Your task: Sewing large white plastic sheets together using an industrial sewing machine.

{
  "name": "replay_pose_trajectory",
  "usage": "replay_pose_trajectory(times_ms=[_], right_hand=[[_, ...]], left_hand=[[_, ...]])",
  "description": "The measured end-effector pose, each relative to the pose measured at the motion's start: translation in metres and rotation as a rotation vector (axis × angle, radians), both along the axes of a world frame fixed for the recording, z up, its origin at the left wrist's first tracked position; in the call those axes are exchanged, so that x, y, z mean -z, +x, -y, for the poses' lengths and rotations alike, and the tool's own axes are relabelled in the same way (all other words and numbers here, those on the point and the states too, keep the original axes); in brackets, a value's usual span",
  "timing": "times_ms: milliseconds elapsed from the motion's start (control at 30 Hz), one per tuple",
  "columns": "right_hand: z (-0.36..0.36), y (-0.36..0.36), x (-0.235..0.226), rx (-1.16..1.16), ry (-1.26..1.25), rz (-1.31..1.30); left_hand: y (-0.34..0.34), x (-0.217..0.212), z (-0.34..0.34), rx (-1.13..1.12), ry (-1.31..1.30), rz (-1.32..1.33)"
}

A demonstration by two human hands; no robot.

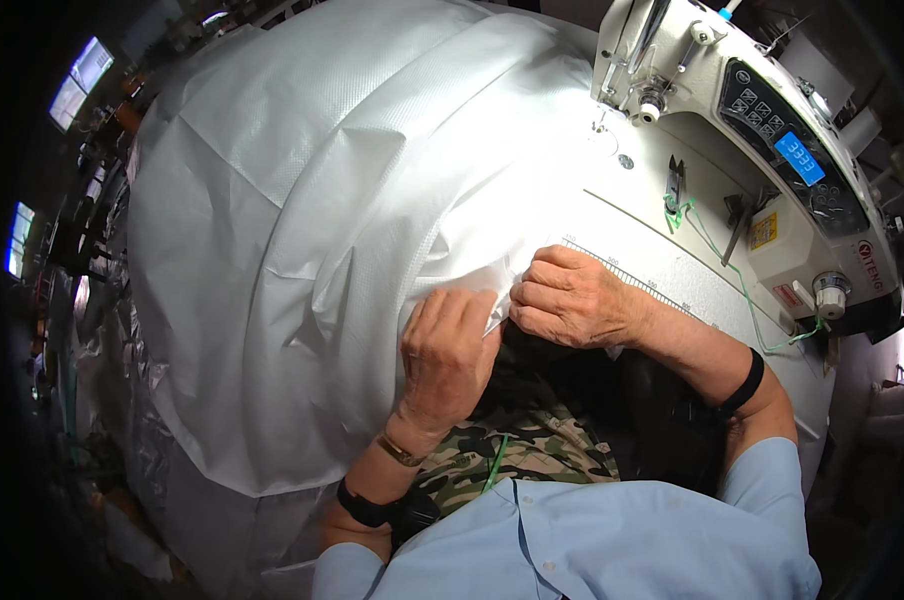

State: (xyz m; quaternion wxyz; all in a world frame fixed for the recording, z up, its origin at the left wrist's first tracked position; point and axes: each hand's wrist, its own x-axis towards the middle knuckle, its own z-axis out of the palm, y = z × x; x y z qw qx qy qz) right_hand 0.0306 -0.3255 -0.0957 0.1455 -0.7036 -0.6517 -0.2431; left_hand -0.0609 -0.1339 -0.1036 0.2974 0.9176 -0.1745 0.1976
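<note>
A large sheet of white textured fabric (242, 240) spreads over the left and middle of the sewing table and hangs down on the left. My left hand (449, 345) grips its near edge, fingers curled over the cloth. Close beside it, my right hand (569, 297) is closed in a pinch on the same edge, by the printed ruler scale (632, 275). A short stretch of the edge runs between the two hands. The fingertips of both are partly hidden in the folds.
A white sewing machine (702, 70) with a lit blue display (800, 158) stands at the right. On the pale tabletop (662, 245) lie thread snips (675, 183) with green thread (732, 270) trailing right. Camouflage cloth (517, 450) covers my lap.
</note>
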Motion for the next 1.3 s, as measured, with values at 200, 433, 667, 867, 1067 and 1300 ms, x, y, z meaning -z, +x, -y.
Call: replay_pose_trajectory(times_ms=[200, 433, 667, 867, 1067, 1300], right_hand=[[0.002, 0.007, -0.006, -0.047, -0.035, -0.052], [0.033, 0.045, -0.028, 0.252, -0.021, -0.466], [0.034, 0.045, -0.024, 0.313, -0.112, -0.466], [0.031, 0.048, -0.014, 0.308, -0.083, -0.441], [0.035, 0.048, -0.011, 0.351, 0.018, -0.478], [0.029, 0.056, 0.002, 0.712, 0.274, -0.352]], left_hand=[[0.005, 0.015, 0.006, -0.006, 0.073, 0.241], [0.004, 0.007, 0.001, 0.065, 0.146, 0.365], [0.018, -0.014, -0.001, 0.322, 0.331, 0.458], [0.033, -0.018, 0.000, 0.545, 0.248, 0.265], [0.038, -0.010, 0.001, 0.545, 0.203, 0.282], [0.036, -0.009, 0.012, 0.549, 0.173, 0.258]])
